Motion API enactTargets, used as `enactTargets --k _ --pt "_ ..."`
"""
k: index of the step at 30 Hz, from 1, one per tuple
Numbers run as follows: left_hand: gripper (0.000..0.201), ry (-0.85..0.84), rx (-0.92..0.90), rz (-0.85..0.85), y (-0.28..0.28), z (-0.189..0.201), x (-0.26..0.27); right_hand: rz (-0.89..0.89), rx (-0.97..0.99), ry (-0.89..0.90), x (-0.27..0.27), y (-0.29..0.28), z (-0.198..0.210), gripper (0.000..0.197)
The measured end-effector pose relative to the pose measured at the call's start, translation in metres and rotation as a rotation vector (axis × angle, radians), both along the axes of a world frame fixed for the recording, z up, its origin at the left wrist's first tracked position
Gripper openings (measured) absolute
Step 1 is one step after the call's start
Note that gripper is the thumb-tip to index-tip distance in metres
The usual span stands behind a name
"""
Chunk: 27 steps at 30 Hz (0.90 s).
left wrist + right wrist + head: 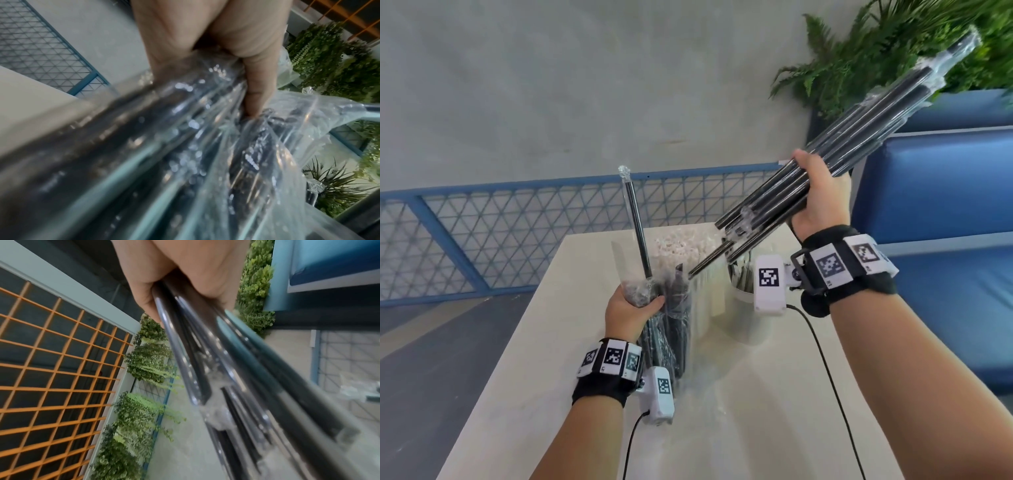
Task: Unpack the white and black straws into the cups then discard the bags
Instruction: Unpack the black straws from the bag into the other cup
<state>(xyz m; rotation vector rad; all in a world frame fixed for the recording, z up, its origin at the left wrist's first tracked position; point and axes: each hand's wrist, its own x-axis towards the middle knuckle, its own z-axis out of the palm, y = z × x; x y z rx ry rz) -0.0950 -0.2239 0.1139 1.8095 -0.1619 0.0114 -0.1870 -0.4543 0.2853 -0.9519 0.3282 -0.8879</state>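
Head view: the right hand (816,195) is clenched round a bundle of black straws (825,150), each in a clear wrapper, held aloft and slanting from the upper right down towards the clear bag (671,329). Their lower ends fan out above the bag's mouth, and one tip reaches it. The left hand (628,310) grips the crumpled neck of that bag, fingers (654,303) curled round the plastic; more black straws stand inside it, and a single wrapped black straw (637,222) pokes upright out of the top. Just behind the bag, a clear container holds a dense mass of white straws (681,245). To the right of the bag stands a white cup (746,318) with a few dark straws in it. All rest on a pale table (756,411). Beyond the bag run a blue mesh railing (482,233) and a grey wall; right of it, a blue bench (945,240) and green ferns (876,51).
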Motion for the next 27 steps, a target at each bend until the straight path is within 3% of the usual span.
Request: enactTargets --k 5,12,20,27 --pt "0.033 0.0 0.001 0.011 -0.001 0.002 -0.001 -0.168 -0.038 -0.028 -0.015 -0.026 0.014 0.016" --pt "0.031 -0.015 -0.038 -0.069 -0.009 0.011 -0.008 -0.27 -0.379 0.144 -0.004 -0.023 -0.004 0.024" --pt "0.037 -0.021 -0.027 -0.167 -0.021 0.013 -0.013 -0.158 -0.581 0.237 0.025 0.002 -0.064 0.027" --pt "0.036 -0.025 -0.034 -0.195 -0.022 0.006 -0.011 0.033 -0.502 0.47 0.039 0.009 -0.128 0.034"
